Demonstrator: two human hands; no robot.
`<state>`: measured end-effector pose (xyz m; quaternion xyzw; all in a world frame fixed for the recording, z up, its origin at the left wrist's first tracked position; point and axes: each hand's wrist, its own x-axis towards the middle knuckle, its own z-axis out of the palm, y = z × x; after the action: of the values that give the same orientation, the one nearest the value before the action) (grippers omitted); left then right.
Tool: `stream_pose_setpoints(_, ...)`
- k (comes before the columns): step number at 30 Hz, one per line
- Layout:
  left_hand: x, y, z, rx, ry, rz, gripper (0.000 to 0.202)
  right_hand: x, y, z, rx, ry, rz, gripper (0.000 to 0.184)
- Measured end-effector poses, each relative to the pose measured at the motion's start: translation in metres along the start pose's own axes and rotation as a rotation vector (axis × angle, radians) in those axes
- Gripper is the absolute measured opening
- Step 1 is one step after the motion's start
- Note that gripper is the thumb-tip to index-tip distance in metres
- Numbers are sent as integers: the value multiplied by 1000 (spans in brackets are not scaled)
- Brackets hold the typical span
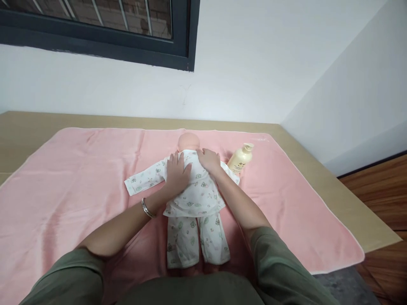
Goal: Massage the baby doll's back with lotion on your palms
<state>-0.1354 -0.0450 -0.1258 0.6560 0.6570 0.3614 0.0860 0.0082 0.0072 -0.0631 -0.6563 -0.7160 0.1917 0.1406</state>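
Observation:
A baby doll [200, 192] in a white patterned top and trousers lies stretched out, its bald head [188, 141] away from me and no face showing. My left hand [177, 171] rests flat on the left side of its upper body, fingers extended and thumb apart. On the right shoulder lies my right hand [209, 161], palm down, its fingers slightly bent over the cloth near the neck. One doll sleeve [144, 180] stretches out to the left; the other is partly hidden behind my right hand. Neither hand lifts the doll.
A pink mat [85, 178] with some creases covers most of the wooden table [349, 212]. Beside the doll's right sleeve, a cream pump bottle [241, 158] leans at a tilt. Behind are a white wall [241, 76] and a dark-framed window [187, 38].

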Motion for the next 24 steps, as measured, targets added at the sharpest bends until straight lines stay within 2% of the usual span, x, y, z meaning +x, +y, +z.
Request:
stream_pose_setpoints(2, 12, -4, 1, -5, -16, -17, 55, -26, -7, 13, -33, 51, -64, 53)
stream_pose_setpoints(4, 25, -7, 0, -26, -22, -53, 53, -56, -11, 28, -99, 160, -229, 61)
stream_pose_setpoints(7, 25, -3, -1, -31, 4, -48, 56, -78, -8, 36, -83, 135, -375, 60)
stream_pose_setpoints(9, 7, 5, -4, -13, -2, 40, 57, -66, -1, 27, -34, 92, -362, 53)
stream_pose_setpoints(13, -37, 16, -18, -17, -96, 279, 48, -9, 12, 2, 1, 60, -218, 47)
stream_pose_setpoints(15, -42, 13, -26, -38, -124, 367, 44, 3, 11, -1, -13, 72, -194, 46)
stream_pose_setpoints(16, -37, 11, -29, -45, -113, 377, 43, -1, 8, 1, -21, 87, -198, 46)
stream_pose_setpoints(18, -18, 5, -33, -35, -57, 319, 44, -24, 1, 10, -52, 131, -247, 46)
stream_pose_setpoints(21, 15, 0, -28, -2, -28, 170, 49, -76, -5, 24, -155, 176, -484, 52)
stream_pose_setpoints(23, 22, 1, -21, -8, -52, 121, 50, -94, -4, 25, -178, 154, -556, 54)
stream_pose_setpoints(24, 20, 3, -17, -17, -57, 115, 49, -92, -3, 22, -182, 135, -552, 53)
